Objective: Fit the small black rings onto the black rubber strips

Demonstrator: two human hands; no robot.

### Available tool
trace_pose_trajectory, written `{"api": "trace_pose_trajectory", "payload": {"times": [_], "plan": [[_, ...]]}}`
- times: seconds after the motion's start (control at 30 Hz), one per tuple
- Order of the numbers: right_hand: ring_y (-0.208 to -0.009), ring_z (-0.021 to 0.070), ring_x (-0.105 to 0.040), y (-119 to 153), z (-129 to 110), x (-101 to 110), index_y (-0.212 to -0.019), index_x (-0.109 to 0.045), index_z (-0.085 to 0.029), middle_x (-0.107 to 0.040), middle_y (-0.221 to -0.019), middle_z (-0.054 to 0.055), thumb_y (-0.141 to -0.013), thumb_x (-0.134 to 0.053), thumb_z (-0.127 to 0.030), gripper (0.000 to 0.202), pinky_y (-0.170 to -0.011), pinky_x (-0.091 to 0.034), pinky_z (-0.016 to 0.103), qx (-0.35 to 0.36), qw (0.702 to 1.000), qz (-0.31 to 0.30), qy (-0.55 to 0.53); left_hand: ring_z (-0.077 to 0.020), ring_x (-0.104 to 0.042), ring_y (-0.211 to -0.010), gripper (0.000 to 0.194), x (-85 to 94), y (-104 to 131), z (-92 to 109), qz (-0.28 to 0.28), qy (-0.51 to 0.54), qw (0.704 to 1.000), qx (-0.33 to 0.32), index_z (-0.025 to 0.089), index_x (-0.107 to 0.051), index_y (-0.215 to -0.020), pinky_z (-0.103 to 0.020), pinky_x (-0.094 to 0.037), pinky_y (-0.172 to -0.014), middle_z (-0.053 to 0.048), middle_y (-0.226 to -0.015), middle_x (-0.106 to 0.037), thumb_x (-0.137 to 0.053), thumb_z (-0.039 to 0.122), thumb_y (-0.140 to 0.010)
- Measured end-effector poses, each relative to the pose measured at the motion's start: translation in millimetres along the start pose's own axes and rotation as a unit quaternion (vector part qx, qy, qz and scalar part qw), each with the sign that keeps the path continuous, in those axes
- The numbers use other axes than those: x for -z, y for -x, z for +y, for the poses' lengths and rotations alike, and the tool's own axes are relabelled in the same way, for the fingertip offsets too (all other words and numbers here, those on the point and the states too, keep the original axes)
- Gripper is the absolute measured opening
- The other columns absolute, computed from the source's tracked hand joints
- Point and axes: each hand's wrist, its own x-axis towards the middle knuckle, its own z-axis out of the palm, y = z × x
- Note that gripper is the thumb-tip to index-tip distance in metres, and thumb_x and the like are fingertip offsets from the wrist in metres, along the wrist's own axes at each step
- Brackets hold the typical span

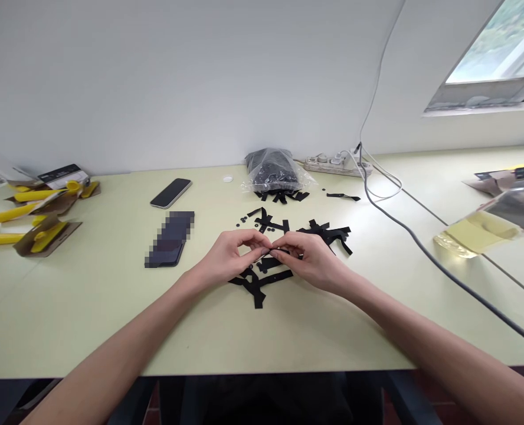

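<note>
The left hand (232, 254) and right hand (308, 258), each grip pinched together, hold a small, thin black piece (268, 252) before the clear plastic bag (273, 170); flat black fabric strips (258, 294) lie below.

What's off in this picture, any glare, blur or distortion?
Head view: window bright and pale, tabletop shiny toward the right; head view: pixel blocks hide much of the dark device, black strips show little surface texture, yellow handles look slightly soft.

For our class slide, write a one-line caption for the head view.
Left hand and right hand pinch a small dark piece above scattered black strips on a pale green table.
</note>
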Motion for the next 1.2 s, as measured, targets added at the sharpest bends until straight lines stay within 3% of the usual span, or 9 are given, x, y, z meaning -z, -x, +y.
{"api": "trace_pose_trajectory", "payload": {"times": [0.27,0.43,0.53,0.67,0.97,1.2], "plan": [[-0.067,0.0135,-0.053,0.0,0.4,-0.7,-0.093,-0.074,-0.02,-0.066,-0.079,0.002,-0.102,-0.057,-0.038,0.026,-0.061,-0.04,0.028,-0.008,1.0,0.001,-0.003,-0.0137,-0.066,-0.084,0.018,0.0,1.4,0.6,-0.007,-0.021,1.0,-0.022,0.02,-0.075,-0.102,-0.023,-0.051,-0.075,-0.002,-0.094,-0.075,-0.06,0.017,-0.094],[-0.066,0.015,-0.054,-0.7,-2.9,0.0,-0.093,-0.074,-0.02,-0.066,-0.077,0.003,-0.102,-0.055,-0.038,0.028,-0.058,-0.037,0.029,-0.023,1.0,0.006,0.017,-0.0183,-0.067,-0.096,0.03,2.5,3.7,6.8,-0.025,-0.007,1.0,-0.006,0.02,-0.072,-0.119,-0.028,-0.055,-0.086,-0.006,-0.107,-0.074,-0.059,0.019,-0.092],[-0.065,0.015,-0.053,-1.1,-2.4,0.1,-0.087,-0.072,-0.02,-0.066,-0.076,0.003,-0.101,-0.055,-0.037,0.027,-0.058,-0.037,0.029,-0.026,0.999,0.015,0.026,-0.021,-0.067,-0.102,0.034,1.7,3.8,10.0,-0.039,0.01,0.999,0.012,0.021,-0.07,-0.124,-0.032,-0.056,-0.09,-0.007,-0.112,-0.074,-0.064,0.028,-0.091],[-0.066,0.0143,-0.054,-0.7,-0.3,-0.7,-0.086,-0.071,-0.02,-0.067,-0.078,0.002,-0.101,-0.056,-0.033,0.025,-0.059,-0.038,0.028,-0.02,1.0,0.015,0.018,-0.0203,-0.069,-0.096,0.032,-4.2,1.6,7.8,-0.005,0.018,0.999,0.034,0.02,-0.071,-0.119,-0.03,-0.056,-0.083,-0.006,-0.103,-0.076,-0.069,0.039,-0.092],[-0.068,0.0143,-0.056,-0.6,-4.1,-1.1,-0.087,-0.073,-0.019,-0.068,-0.08,0.004,-0.1,-0.057,-0.033,0.025,-0.062,-0.04,0.028,-0.022,0.999,0.028,0.033,-0.0178,-0.069,-0.088,0.019,-4.2,-0.6,0.8,0.004,0.006,0.999,0.05,0.02,-0.076,-0.103,-0.028,-0.052,-0.077,-0.004,-0.098,-0.076,-0.062,0.031,-0.097],[-0.068,0.0147,-0.056,-1.3,0.1,-3.1,-0.089,-0.073,-0.02,-0.07,-0.082,0.004,-0.097,-0.059,-0.031,0.019,-0.059,-0.041,0.029,-0.033,0.999,0.017,0.025,-0.0185,-0.068,-0.097,0.018,-7.8,1.0,4.2,0.001,0.009,0.999,0.036,0.02,-0.069,-0.108,-0.027,-0.052,-0.079,-0.004,-0.104,-0.074,-0.058,0.029,-0.096]]}}
